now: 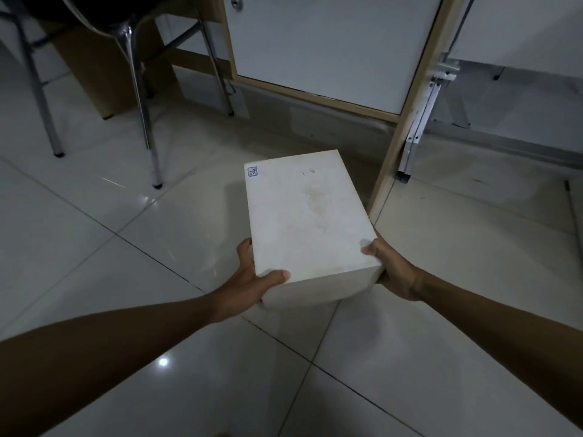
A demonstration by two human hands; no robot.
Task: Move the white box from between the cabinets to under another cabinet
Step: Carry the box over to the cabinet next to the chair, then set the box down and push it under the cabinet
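A white rectangular box with a small blue-edged sticker at its far left corner and a faint stain on its lid is held above the tiled floor. My left hand grips its near left corner, thumb on the lid. My right hand holds the near right side, fingers underneath. The box's far end points toward the gap beneath a white-doored cabinet with a light wood frame, which stands raised off the floor.
A chrome-legged chair stands at the upper left beside a wooden panel. The cabinet's wooden side panel reaches the floor right of the box. Metal brackets and a frame lie further right. Glossy tiles cover the floor.
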